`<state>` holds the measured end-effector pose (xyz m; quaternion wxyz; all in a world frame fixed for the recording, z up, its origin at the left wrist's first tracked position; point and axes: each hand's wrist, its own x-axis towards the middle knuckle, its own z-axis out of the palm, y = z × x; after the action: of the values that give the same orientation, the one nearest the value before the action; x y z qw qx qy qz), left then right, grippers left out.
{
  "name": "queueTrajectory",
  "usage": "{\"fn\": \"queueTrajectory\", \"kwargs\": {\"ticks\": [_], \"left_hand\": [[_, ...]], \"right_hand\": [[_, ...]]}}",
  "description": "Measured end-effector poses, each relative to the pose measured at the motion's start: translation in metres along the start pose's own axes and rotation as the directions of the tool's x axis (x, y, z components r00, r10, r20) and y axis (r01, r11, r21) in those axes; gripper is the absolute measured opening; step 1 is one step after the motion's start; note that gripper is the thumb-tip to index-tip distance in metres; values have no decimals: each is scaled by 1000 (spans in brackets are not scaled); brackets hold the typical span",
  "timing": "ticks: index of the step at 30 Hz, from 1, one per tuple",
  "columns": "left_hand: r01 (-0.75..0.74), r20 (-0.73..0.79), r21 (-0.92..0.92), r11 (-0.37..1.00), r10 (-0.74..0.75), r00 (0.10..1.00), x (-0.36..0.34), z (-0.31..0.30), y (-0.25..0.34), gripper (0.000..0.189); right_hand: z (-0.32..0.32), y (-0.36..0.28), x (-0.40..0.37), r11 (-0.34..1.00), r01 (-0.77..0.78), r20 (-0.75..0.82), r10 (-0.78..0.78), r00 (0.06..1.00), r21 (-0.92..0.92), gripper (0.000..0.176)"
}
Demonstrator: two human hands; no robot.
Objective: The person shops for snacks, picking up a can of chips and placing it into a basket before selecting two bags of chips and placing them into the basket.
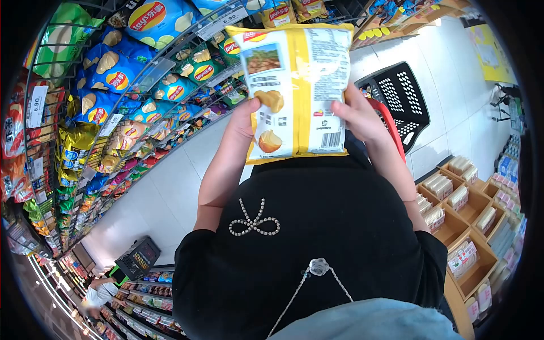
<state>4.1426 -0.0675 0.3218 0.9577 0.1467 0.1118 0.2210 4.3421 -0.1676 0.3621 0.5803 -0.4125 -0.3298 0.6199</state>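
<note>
A yellow and white bag of potato chips (306, 113) is held up in front of my body, its printed back with a barcode facing me. My left hand (245, 116) grips the bag's left edge, thumb on the front face and the other fingers hidden behind. On the opposite edge, my right hand (360, 116) holds it the same way, thumb lying over the printed text. The bag looks full and stands nearly upright between both hands.
Shelves of chip bags (117, 79) with price tags (37, 106) curve along the left. A black shopping basket (396, 99) with a red handle is at right, beyond my arm. Wooden bins (470, 212) of packaged goods stand lower right. Another person (101, 294) is near a dark cart (139, 258).
</note>
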Motion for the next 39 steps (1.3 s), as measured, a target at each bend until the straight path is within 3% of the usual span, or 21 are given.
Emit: {"fn": "queueTrajectory", "kwargs": {"ticks": [1, 2, 6, 9, 12, 18, 39], "left_hand": [[1, -34, 5, 1000, -1, 999, 0, 1, -2, 68], [13, -115, 145, 989, 4, 993, 2, -1, -3, 74], [-37, -40, 292, 956, 51, 998, 9, 14, 3, 83], [-154, -54, 478, 865, 203, 978, 10, 25, 2, 82], [-99, -116, 674, 732, 237, 965, 10, 30, 1, 76], [75, -308, 673, 736, 187, 933, 11, 36, 4, 59], [-3, -220, 672, 741, 203, 954, 5, 40, 7, 46]], "right_hand": [[0, 1, -1, 999, -27, -22, 27, 999, 24, 57], [2, 0, -1, 997, -54, -41, 56, 998, 49, 56], [0, -3, 0, 992, -68, -108, 80, 991, 107, 51], [1, -7, -2, 996, -80, -180, 88, 980, 50, 51], [4, -6, -1, 999, -48, -202, 46, 978, -4, 53], [5, -5, -3, 999, -25, -209, 16, 978, -42, 54], [3, -1, -6, 997, -36, -209, 21, 978, -67, 66]]}}
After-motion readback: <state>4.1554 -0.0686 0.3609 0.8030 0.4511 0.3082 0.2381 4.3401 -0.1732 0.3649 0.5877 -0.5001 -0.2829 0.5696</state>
